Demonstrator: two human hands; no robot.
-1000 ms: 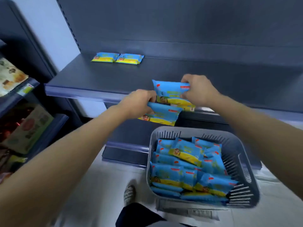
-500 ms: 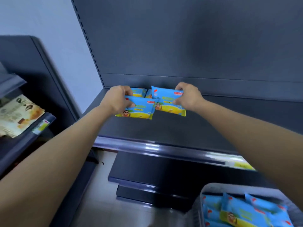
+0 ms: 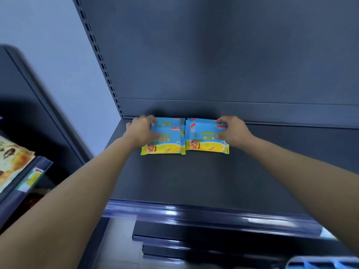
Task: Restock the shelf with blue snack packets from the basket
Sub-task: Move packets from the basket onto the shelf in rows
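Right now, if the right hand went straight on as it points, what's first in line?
Probably the shelf's back panel, just beyond the packet the right hand grips; the gap between them is hard to judge.

left grip (image 3: 142, 131): arm outstretched, pinching left packet (image 3: 169, 146) | right grip (image 3: 233, 133): arm outstretched, pinching right packet (image 3: 206, 146)

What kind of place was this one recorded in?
Most likely a shop: a metal display shelf with a slotted upright, a price-label rail, and identical snack packets laid side by side.
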